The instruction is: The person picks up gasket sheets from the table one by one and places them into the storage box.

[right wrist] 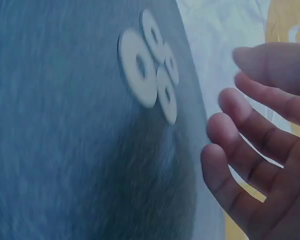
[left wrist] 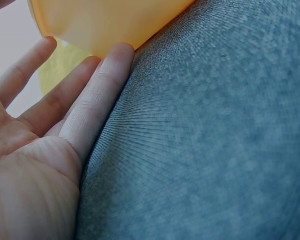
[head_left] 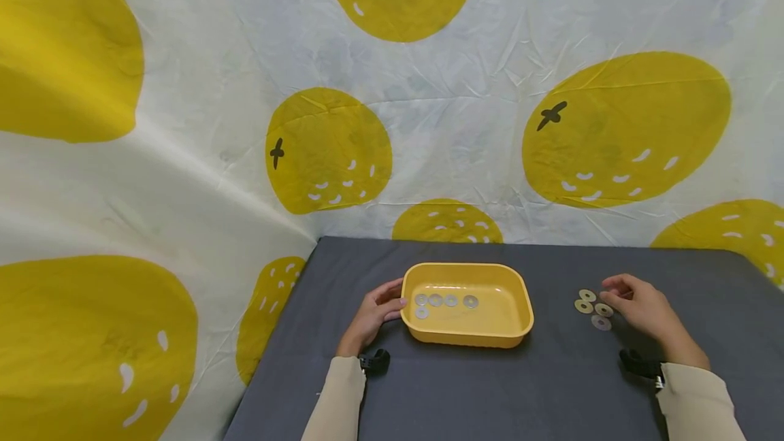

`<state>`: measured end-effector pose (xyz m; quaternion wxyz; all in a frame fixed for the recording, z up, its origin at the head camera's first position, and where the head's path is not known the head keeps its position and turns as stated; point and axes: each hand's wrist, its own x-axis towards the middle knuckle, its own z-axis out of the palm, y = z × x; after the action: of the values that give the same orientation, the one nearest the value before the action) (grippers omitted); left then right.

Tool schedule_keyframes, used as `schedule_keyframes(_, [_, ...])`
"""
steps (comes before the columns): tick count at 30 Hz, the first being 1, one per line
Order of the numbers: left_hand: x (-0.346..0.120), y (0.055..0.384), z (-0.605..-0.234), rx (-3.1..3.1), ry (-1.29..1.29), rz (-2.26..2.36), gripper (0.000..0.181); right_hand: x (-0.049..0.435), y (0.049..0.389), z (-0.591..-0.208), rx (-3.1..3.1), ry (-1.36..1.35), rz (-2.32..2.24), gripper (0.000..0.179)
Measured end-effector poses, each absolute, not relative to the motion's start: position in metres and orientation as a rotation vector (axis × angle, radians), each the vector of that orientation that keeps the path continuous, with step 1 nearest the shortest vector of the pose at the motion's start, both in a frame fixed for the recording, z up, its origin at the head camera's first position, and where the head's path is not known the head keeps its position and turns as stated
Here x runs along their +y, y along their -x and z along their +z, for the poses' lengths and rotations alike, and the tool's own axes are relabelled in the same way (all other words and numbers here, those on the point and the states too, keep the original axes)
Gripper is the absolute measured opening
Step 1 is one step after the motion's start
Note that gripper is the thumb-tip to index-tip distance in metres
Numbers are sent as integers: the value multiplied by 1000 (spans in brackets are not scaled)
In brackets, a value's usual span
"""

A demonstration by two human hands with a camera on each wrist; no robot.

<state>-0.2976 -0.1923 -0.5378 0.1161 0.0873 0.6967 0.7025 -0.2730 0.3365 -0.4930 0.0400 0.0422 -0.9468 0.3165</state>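
A yellow rectangular tray (head_left: pixel 468 340) stands on the dark cloth, several flat metal washers (head_left: pixel 470 301) lying in its left half. My left hand (head_left: pixel 370 315) is at the tray's left end. Its straight fingers touch the outer wall, as the left wrist view also shows beside the tray wall (left wrist: pixel 110 25). To the right of the tray, a small cluster of washers (head_left: pixel 584 306) lies flat on the cloth. My right hand (head_left: pixel 643 308) hovers just right of them, fingers loosely bent. In the right wrist view nothing sits between its fingers, and the washers (right wrist: pixel 132 75) lie apart from them.
The table under the dark grey cloth (head_left: pixel 478 393) ends at the back against a white hanging fabric (head_left: pixel 453 141) printed with yellow fruit. More of this fabric hangs along the left side. A black wrist strap (head_left: pixel 640 363) is on each arm.
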Motion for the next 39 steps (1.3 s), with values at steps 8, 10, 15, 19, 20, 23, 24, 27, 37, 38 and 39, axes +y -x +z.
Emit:
schedule_keyframes(8, [-193, 299, -538, 2043, -261, 2052, 59, 352, 275, -504, -3006, -162, 930, 38])
schedule_keyframes(10, [-193, 299, -539, 2049, -268, 2049, 59, 353, 276, -507, -3011, -179, 930, 35])
schedule_keyframes(15, [-194, 299, -538, 2053, -268, 2047, 60, 353, 277, -512, -2995, -224, 916, 30])
schedule_keyframes(19, [-193, 298, -539, 2045, -263, 2050, 59, 352, 277, -514, -3008, -239, 924, 28])
schedule_keyframes(20, [-193, 298, -539, 2043, -264, 2053, 59, 352, 278, -514, -3016, -239, 922, 28])
schedule_keyframes(23, [-193, 299, -540, 2040, -265, 2058, 59, 352, 279, -514, -3035, -237, 920, 27])
schedule_keyframes(24, [-193, 299, -540, 2040, -267, 2058, 59, 352, 280, -513, -3039, -239, 921, 27])
schedule_keyframes(27, [-193, 299, -539, 2045, -264, 2054, 58, 352, 281, -512, -3050, -242, 921, 27])
schedule_keyframes(37, [-193, 298, -539, 2062, -276, 2036, 58, 347, 281, -512, -3041, -315, 882, 17])
schedule_keyframes(38, [-193, 298, -539, 2061, -276, 2038, 58, 347, 281, -513, -3036, -324, 879, 17])
schedule_keyframes(39, [-194, 298, -539, 2061, -272, 2040, 58, 346, 282, -513, -3032, -320, 874, 16])
